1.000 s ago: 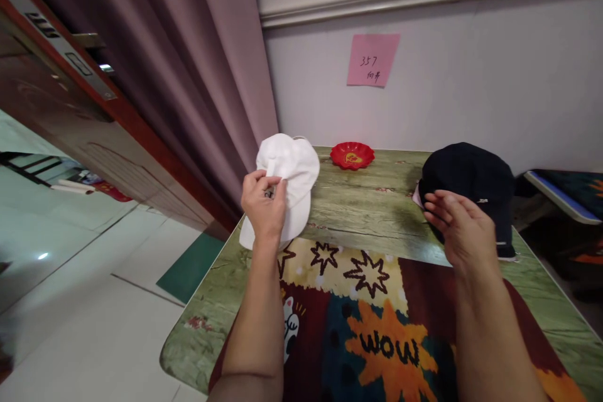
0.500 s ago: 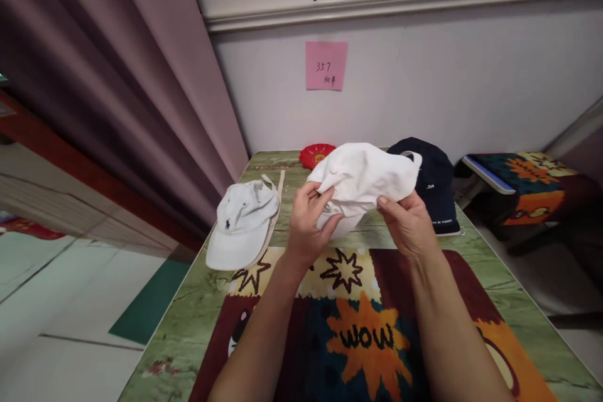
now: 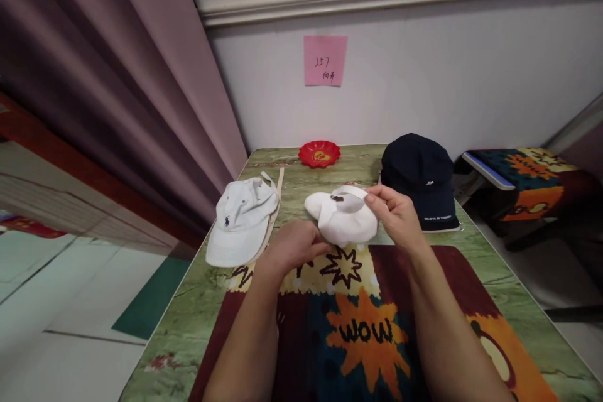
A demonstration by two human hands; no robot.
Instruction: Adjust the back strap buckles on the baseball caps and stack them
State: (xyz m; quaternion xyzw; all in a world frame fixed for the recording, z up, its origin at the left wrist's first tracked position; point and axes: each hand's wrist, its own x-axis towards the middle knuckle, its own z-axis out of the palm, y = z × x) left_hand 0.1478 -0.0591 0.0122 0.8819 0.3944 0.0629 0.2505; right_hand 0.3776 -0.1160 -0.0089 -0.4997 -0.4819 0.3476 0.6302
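A white cap [image 3: 349, 226] is in front of me over the middle of the table, its back opening and strap with a small metal buckle turned up and its brim pointing left. My right hand [image 3: 398, 212] pinches the cap's edge at the strap between thumb and fingers. At the cap's lower left side, my left hand [image 3: 296, 245] is closed against it, its fingertips partly hidden. To the left lies a pale cap with a small dark logo [image 3: 242, 220]. A dark navy cap [image 3: 417, 182] with small white lettering sits at the right.
A red scalloped dish [image 3: 319, 154] stands at the back of the green wood-patterned table [image 3: 176, 326]. Under my arms lies a colourful mat [image 3: 367, 333] marked "WOW". A pink note [image 3: 325, 61] is on the wall. A purple curtain [image 3: 155, 44] hangs at the left.
The white cap has been lowered and turned over, so its brim now points left instead of right and its back opening shows. My left hand has moved down.
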